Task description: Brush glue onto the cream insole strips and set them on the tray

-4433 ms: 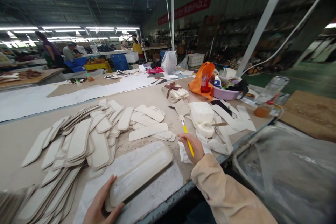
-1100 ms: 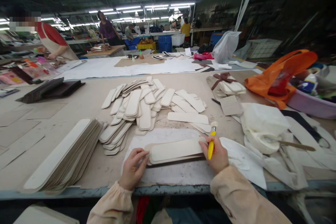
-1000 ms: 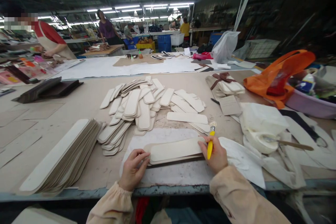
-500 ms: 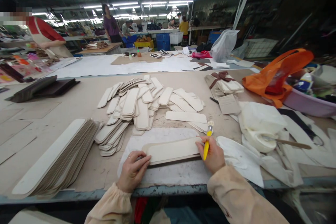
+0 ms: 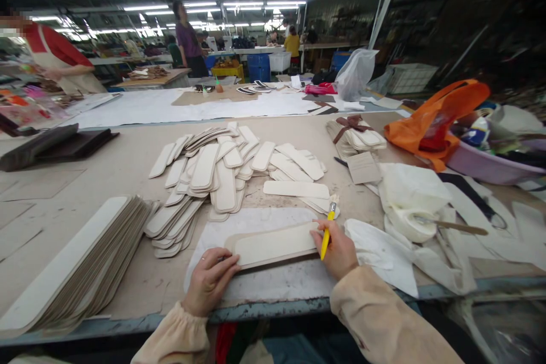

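A long cream strip (image 5: 277, 247) with rounded corners lies over another strip in front of me, above a white sheet (image 5: 273, 290). My left hand (image 5: 211, 278) is closed on its left end, thumb and fingers pinching the edge. At the other end, my right hand (image 5: 336, 247) pinches the strip while also gripping a yellow-handled brush (image 5: 327, 236), bristles pointing up and away. Just beyond the hands is a loose pile of smaller cream pieces (image 5: 205, 168). A fanned stack of long cream strips (image 5: 81, 261) lies to the left.
At right, a white tub (image 5: 416, 224) has a wooden stick (image 5: 460, 227) in it, near an orange bag (image 5: 439, 125) and a lilac basin (image 5: 490, 159). A tied bundle (image 5: 356, 133) sits farther back. Dark folded material (image 5: 72, 145) lies at left. Other people stand beyond the table.
The view has shifted slightly, so most of the scene sits farther left. Both hands keep their hold on the strip, and the brush stays in my right hand.
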Available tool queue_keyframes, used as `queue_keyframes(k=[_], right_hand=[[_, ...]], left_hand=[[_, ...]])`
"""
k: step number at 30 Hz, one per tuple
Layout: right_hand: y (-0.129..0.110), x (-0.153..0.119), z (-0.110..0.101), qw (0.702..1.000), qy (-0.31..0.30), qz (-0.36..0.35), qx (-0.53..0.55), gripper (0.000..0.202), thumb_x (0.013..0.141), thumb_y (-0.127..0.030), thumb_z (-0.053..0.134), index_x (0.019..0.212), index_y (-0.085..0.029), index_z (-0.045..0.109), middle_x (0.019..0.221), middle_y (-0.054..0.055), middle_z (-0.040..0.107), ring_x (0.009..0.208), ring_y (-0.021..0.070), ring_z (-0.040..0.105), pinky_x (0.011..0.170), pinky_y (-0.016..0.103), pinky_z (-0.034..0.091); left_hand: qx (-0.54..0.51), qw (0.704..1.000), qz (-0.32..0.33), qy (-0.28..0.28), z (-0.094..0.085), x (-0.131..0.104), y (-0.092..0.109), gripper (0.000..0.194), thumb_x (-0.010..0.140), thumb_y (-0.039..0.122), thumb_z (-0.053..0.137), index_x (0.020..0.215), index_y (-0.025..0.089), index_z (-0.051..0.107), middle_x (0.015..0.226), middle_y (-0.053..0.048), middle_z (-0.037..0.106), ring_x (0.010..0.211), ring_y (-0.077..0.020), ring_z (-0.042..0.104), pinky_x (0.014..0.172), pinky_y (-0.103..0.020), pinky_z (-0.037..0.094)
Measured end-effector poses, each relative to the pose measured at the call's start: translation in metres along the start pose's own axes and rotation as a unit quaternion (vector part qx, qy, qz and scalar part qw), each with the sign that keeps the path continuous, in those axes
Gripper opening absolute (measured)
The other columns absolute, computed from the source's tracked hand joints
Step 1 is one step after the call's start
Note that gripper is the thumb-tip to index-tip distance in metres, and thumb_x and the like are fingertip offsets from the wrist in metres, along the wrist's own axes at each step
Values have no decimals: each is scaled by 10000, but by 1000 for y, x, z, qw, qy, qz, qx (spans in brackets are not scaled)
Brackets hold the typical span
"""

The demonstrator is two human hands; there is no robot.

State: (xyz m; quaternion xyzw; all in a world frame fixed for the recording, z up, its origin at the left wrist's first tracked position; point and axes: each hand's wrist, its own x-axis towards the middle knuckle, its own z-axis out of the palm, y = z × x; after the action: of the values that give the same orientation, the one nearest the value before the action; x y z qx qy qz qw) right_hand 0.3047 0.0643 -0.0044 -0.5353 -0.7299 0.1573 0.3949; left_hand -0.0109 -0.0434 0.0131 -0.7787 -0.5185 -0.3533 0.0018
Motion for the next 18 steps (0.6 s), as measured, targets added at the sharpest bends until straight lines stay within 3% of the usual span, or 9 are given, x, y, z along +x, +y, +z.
queue_keyframes(k=[7, 11, 14, 18], right_hand=[[-3, 2, -6, 998, 16, -28, -45, 230, 822, -240, 548, 1048, -197, 537, 886, 52, 671, 784, 211, 643, 686, 327, 521], [-13, 2, -12, 994, 22, -75, -77, 81, 815, -183, 545, 894, -196, 557, 1049, 111, 669, 933, 260, 611, 799, 411, 498], [-29, -6, -8, 988, -15, -142, -66, 27, 841, -186, 537, 853, -197, 559, 1215, 116, 610, 1109, 262, 549, 949, 450, 430], [-47, -24, 11, 972, -102, -208, -43, 113, 861, -273, 569, 954, -208, 570, 1298, 94, 557, 1241, 228, 460, 1065, 425, 339]], left_hand=[[20, 1000, 15, 6, 1, -2, -5, 211, 828, 195, 623, 1028, 234, 678, 952, -59, 611, 884, -174, 592, 766, -300, 516], [30, 999, 17, 8, 1, -4, -9, 198, 848, 286, 591, 1015, 257, 693, 952, -55, 629, 868, -181, 615, 755, -296, 532], [32, 999, 4, 8, 0, -3, -9, 210, 847, 335, 572, 1003, 279, 700, 960, -53, 637, 849, -191, 632, 751, -313, 548], [30, 999, -11, 2, 0, -2, -11, 227, 834, 377, 554, 1004, 345, 701, 945, -31, 657, 799, -208, 653, 716, -350, 574]])
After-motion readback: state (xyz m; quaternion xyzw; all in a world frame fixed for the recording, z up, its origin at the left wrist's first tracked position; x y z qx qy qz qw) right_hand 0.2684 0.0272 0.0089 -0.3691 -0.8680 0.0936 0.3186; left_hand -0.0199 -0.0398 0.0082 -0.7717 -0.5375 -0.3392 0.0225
